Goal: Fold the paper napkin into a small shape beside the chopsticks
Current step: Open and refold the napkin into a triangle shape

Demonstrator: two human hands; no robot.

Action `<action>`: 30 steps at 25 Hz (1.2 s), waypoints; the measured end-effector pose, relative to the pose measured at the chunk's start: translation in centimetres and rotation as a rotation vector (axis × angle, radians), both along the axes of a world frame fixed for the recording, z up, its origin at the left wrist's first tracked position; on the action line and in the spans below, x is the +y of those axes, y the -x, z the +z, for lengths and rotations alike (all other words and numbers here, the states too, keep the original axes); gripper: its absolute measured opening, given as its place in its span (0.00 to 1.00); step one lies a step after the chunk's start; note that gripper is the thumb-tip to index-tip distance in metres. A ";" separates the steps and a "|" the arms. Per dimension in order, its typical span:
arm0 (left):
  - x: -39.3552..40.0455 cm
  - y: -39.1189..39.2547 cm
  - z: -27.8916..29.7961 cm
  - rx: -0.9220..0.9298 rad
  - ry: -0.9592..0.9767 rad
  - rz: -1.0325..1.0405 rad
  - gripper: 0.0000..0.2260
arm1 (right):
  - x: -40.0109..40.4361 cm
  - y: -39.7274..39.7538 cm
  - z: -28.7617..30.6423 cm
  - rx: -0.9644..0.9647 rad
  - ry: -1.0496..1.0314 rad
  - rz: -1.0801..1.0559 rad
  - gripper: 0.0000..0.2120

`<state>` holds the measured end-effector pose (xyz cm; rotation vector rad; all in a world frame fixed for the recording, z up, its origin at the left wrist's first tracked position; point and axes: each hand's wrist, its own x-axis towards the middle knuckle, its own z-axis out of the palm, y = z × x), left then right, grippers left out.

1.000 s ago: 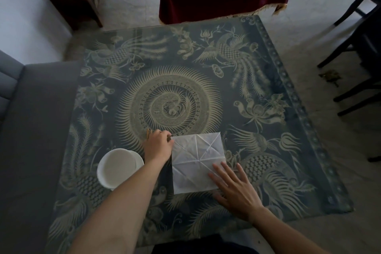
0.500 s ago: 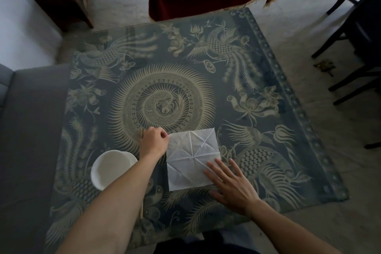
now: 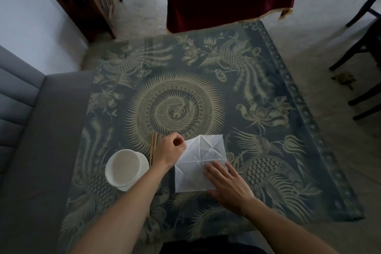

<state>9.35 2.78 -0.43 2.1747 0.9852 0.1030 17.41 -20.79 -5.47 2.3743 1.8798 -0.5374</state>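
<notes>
- One low table (image 3: 257,92), spread with a dark phoenix-patterned cloth, bearing everything in play.
- One paper napkin (image 3: 201,163), white, lying flat on the cloth near the table's front edge, just right of the chopsticks; crossed by creases radiating from its middle, far-left corner lifted. Judged early to midway in the fold: creases laid, small shape not yet formed, most of the sheet still open.
- Two hands at work. Right hand (image 3: 228,187) laid flat, fingers spread apart, pressing down the napkin's near-right part. Left hand (image 3: 170,151) curled, fingertips pinched together on the napkin's raised far-left corner, apparently about to bring it toward the centre.
- One white bowl (image 3: 125,169), seemingly stacked on a second vessel showing below its rim, left of the chopsticks; contents not discernible.
- One pair of wooden chopsticks (image 3: 153,146), two sticks side by side between bowl and left wrist, lower length hidden under the left forearm.
- Remaining, by judgement: further corner folds and pressing down into a compact shape.
</notes>
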 end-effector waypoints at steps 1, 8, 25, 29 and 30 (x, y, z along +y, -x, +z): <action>-0.4 0.1 0.3 -0.024 0.016 -0.009 0.07 | 0.0 0.0 0.0 0.007 0.000 -0.003 0.31; -2.8 1.2 1.3 0.017 0.012 -0.189 0.03 | 0.5 -0.1 0.3 0.026 0.002 -0.005 0.30; -8.1 0.4 1.3 0.013 -0.022 -0.309 0.02 | -3.6 0.3 -0.9 -0.012 -0.201 -0.072 0.25; -9.7 -0.3 0.5 0.068 -0.040 -0.287 0.03 | -6.1 0.3 -2.2 0.003 -0.312 -0.061 0.20; -10.0 -0.4 0.2 0.081 -0.038 -0.284 0.04 | -6.6 0.3 -2.5 0.005 -0.334 -0.060 0.19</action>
